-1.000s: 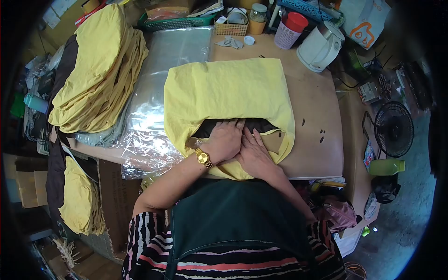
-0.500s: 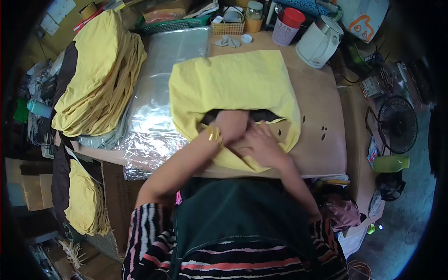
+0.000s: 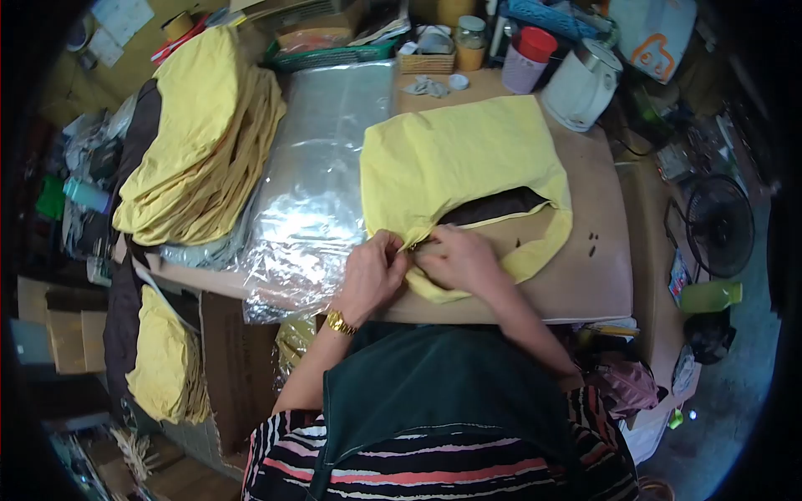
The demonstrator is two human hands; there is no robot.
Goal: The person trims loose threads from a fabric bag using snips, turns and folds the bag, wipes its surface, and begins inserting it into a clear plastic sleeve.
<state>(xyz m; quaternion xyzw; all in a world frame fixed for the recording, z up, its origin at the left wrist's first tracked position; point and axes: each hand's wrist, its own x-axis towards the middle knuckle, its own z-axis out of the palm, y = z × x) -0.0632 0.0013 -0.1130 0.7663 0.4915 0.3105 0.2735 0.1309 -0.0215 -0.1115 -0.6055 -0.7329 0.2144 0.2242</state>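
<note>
With the clear plastic sheets (image 3: 322, 142) lying beside and beyond it, the left hand (image 3: 372, 271) pinches the edge of the yellow bag (image 3: 459, 154) between thumb and fingers. To do this step well, I think, this pinch should be firm and close to the fold, so that the right hand (image 3: 459, 259) can work in small movements and not stretch the cloth. The right hand's fingers are bent at the same edge, just beside the left fingertips; what lies under them is hidden, so I cannot tell if they grip. The bag's main body is flat beyond both hands, its dark lining (image 3: 501, 203) shows beyond and to the right of the right hand, and the yellow strap (image 3: 543, 259) curves round to this hand's right.
</note>
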